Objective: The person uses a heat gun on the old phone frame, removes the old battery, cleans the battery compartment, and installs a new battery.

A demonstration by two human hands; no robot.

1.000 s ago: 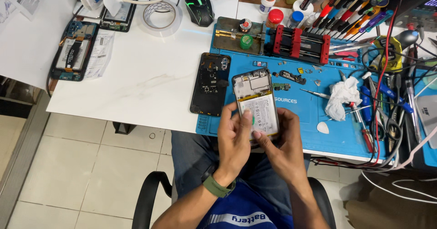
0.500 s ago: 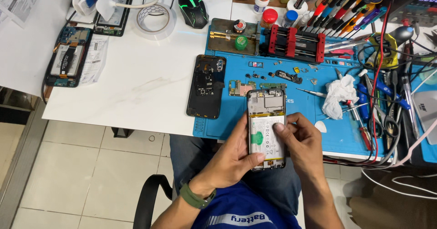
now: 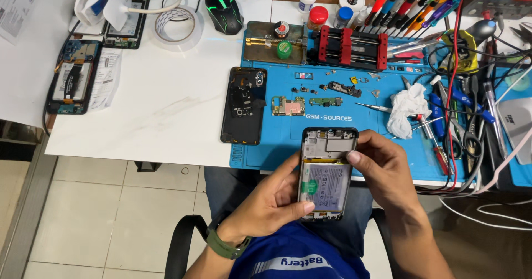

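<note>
Looking down from my head cam, I've got the opened phone [image 3: 327, 173] held over my lap just in front of the blue mat [image 3: 343, 121], back side up so the battery shows. My left hand [image 3: 271, 204] is wrapped around its lower left edge with the thumb pressed on the battery, and my right hand [image 3: 385, 171] grips the right edge with a fingertip on the frame up top. On the mat there's a black back cover [image 3: 244, 106], a little circuit board [image 3: 288, 106], a crumpled tissue [image 3: 407, 108] and a red clamp [image 3: 352, 47].
</note>
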